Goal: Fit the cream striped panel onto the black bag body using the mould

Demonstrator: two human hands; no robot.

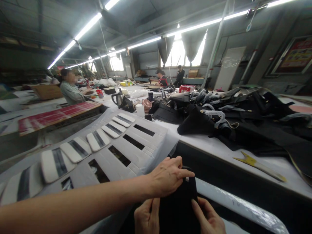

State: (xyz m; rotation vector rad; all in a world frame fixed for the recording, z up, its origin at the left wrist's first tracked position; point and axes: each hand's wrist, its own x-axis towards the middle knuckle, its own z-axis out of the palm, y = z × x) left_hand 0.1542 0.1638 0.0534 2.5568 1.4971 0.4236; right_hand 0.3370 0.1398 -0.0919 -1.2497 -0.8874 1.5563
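A black, flat piece (176, 208) of leather-like material is held up at the bottom centre; its exact kind I cannot tell. My left hand (147, 217) grips its left edge, thumb against the side. On the opposite edge, my right hand (208, 217) pinches it with thumb and fingers. Another person's hand (168, 175) reaches in from the left, with a finger extended to the top of the piece, near a small pale spot. The lower end of the piece runs out of view.
Left lies a slotted white board (148, 143) with striped white pads (75, 150) in a row. Black bags (195, 120) with plastic-wrapped parts pile up at right, near a yellow pointed tool (258, 165). A kettle (119, 98) stands behind. Co-workers (70, 89) sit farther back.
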